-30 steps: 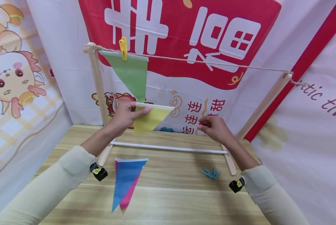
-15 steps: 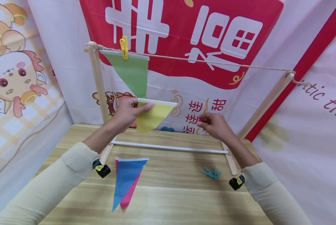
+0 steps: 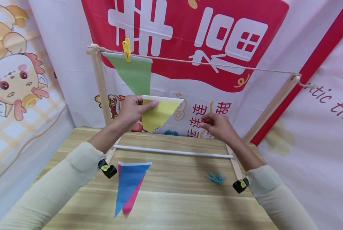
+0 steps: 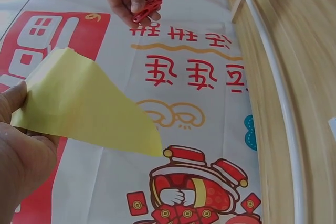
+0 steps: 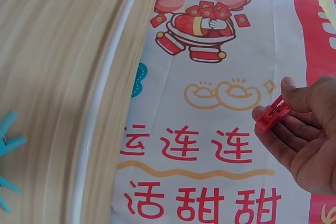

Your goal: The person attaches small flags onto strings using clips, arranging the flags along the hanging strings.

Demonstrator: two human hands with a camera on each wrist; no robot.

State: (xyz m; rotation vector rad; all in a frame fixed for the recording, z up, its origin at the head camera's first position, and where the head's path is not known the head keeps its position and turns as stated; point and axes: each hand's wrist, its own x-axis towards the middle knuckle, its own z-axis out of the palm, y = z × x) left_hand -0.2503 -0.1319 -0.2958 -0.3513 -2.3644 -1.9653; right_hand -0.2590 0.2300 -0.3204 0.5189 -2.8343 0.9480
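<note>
My left hand [image 3: 132, 110] pinches a yellow pennant [image 3: 158, 113] near the left end of its white top edge, thumb in front. The pennant hangs below the string [image 3: 205, 63], overlapping the tip of a green pennant [image 3: 138, 73] in the head view. A yellow clothespin [image 3: 126, 49] fixes that green one to the string at the left. Between the thumb and fingers of my right hand [image 3: 220, 127] is a small red clothespin [image 5: 274, 116], seen clearly in both wrist views. It is apart from the yellow pennant.
Wooden posts [image 3: 270, 108] hold the string at both ends, joined low down by a white rod [image 3: 174, 151]. On the wooden table [image 3: 182, 207] lie a blue pennant [image 3: 131, 182] over a pink pennant [image 3: 131, 203], and blue clothespins [image 3: 215, 178]. A printed cloth [image 3: 171, 86] hangs behind.
My left hand has risen and shifted slightly right with the yellow pennant, moving it closer to the string. My right hand, with the red clothespin, has moved slightly up and left.
</note>
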